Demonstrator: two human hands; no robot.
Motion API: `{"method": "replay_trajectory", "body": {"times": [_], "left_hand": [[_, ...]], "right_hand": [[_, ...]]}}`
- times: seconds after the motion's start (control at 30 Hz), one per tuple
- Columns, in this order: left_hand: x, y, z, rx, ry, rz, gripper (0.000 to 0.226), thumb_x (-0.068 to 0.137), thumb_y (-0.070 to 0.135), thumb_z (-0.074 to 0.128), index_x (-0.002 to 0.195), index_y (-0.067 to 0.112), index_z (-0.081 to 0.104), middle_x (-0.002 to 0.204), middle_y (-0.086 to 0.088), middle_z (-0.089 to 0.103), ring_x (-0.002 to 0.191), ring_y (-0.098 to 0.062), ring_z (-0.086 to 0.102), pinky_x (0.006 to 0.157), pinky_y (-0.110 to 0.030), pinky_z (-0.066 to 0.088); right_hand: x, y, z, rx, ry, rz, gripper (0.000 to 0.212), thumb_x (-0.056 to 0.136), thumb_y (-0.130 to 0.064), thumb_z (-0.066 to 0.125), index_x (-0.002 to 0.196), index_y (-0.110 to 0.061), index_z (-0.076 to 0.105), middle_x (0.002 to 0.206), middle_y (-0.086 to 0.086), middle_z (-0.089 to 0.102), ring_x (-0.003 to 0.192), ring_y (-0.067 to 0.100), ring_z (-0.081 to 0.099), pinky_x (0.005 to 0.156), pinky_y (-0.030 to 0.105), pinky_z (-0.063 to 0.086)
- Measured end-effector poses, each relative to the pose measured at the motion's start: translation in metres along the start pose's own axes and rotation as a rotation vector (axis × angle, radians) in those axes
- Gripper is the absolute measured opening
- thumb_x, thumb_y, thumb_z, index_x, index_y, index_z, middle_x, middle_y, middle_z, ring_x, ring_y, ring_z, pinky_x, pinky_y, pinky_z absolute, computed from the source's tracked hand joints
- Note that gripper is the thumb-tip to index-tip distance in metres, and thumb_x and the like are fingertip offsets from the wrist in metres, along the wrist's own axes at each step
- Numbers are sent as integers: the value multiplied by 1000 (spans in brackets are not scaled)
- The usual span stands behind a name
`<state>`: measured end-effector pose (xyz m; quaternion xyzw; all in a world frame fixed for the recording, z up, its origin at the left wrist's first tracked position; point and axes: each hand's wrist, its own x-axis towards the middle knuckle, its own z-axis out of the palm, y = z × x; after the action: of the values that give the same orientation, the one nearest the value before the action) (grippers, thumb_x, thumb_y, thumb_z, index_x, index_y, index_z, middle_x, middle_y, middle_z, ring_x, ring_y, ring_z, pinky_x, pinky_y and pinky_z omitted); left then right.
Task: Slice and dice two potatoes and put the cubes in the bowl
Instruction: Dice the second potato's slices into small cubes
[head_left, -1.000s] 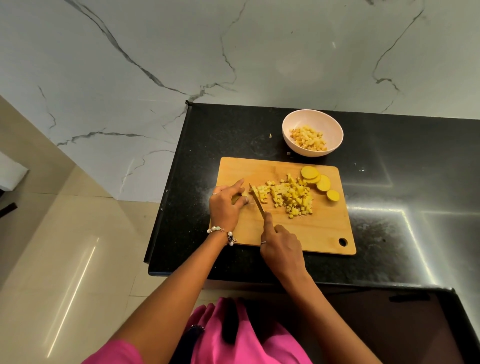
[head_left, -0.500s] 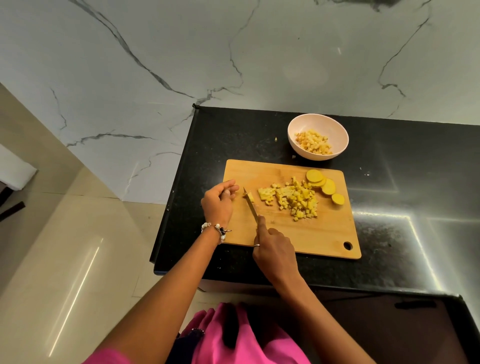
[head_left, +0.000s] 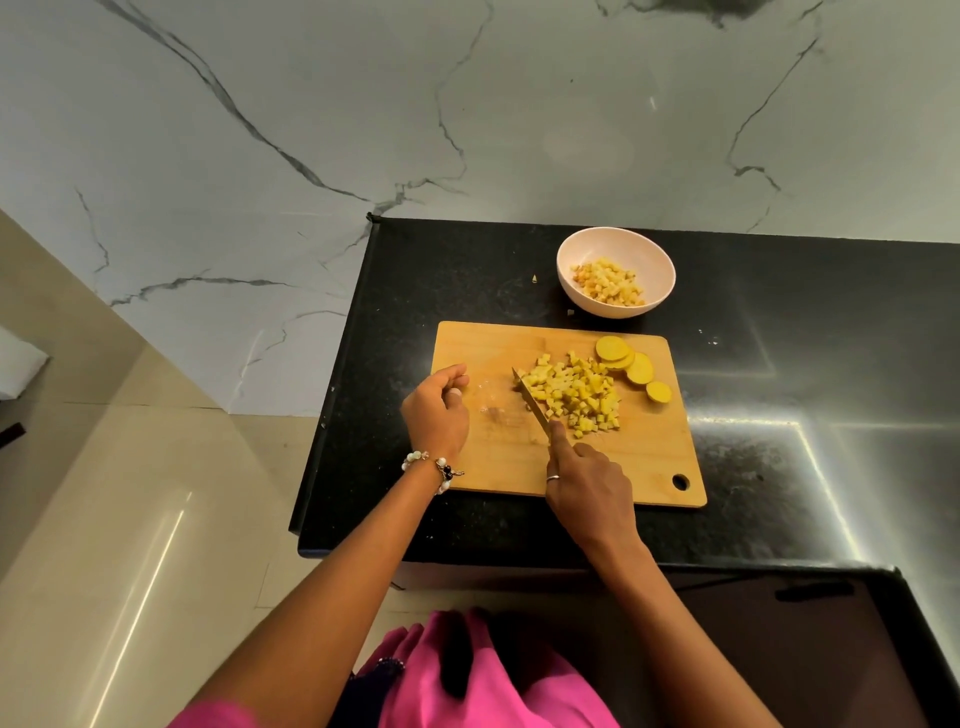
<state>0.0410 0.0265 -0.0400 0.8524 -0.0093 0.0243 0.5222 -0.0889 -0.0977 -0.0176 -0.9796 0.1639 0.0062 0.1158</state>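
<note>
Dicing looks well along: a bowl (head_left: 566, 280) on the bench (head_left: 779, 364) holds cubes, a heap of cubes (head_left: 574, 397) lies on the cutting board (head_left: 498, 467), and round slices (head_left: 631, 366) remain uncut. The right hand (head_left: 589, 486) grips the knife (head_left: 531, 399), blade against the heap's left edge. The left hand (head_left: 436, 413), loosely curled and holding nothing visible, rests left of the heap.
</note>
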Motion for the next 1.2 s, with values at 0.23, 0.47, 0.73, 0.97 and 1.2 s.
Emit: {"method": "replay_trajectory", "body": {"times": [0.23, 0.47, 0.73, 0.97, 1.2], "left_hand": [[-4, 5, 12, 147, -73, 367, 29, 85, -1, 57, 107, 12, 70, 100, -6, 69, 93, -23, 61, 82, -36, 51], [-12, 18, 31, 673, -218, 811, 64, 71, -6, 60, 128, 21, 57, 130, 4, 58, 114, -26, 54, 86, -46, 43], [-6, 16, 29, 774, -271, 673, 54, 82, 2, 54, 132, 24, 53, 135, 6, 54, 125, -23, 46, 99, -50, 30], [-1, 13, 32, 710, -172, 743, 40, 75, 4, 67, 108, 26, 69, 114, 6, 67, 113, -23, 55, 92, -51, 31], [19, 57, 68, 317, -225, 596, 23, 84, 9, 62, 99, 22, 74, 96, 4, 71, 98, -23, 58, 76, -34, 40]], "right_hand": [[2, 14, -20, 303, 153, 47, 42, 95, -20, 47, 137, -20, 49, 84, 12, 69, 74, 31, 59, 55, 31, 31], [10, 27, -35, 525, 150, 96, 36, 94, -17, 51, 130, -15, 56, 78, 8, 67, 57, 13, 44, 57, 28, 32], [7, 47, -38, 597, 154, 177, 35, 95, -16, 52, 130, -14, 57, 74, -5, 50, 46, 8, 42, 49, 27, 36], [9, 52, -36, 634, 197, 204, 35, 94, -17, 54, 130, -14, 57, 72, -6, 54, 45, 9, 42, 47, 29, 37], [11, 74, -40, 855, 303, 312, 33, 95, -16, 54, 128, -15, 58, 54, 0, 59, 38, 2, 43, 41, 12, 32]]}}
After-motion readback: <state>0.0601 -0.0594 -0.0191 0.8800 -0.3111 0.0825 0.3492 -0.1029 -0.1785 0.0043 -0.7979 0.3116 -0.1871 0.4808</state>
